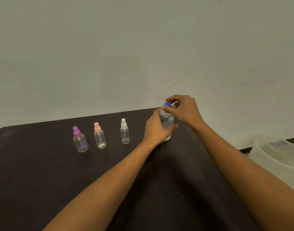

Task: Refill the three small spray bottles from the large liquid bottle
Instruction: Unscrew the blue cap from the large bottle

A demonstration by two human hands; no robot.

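While the left hand (155,129) wrapped the large bottle (167,122) to steady it on the table (43,172), the right hand (183,109) pinched its blue cap (167,104), probably to unscrew it; three spray bottles (99,137) waited capped beside.

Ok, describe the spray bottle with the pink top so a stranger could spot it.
On the dark table, three small clear spray bottles stand in a row left of the hands. The pink-topped bottle is the middle one, between the purple-topped bottle and the white-topped bottle.
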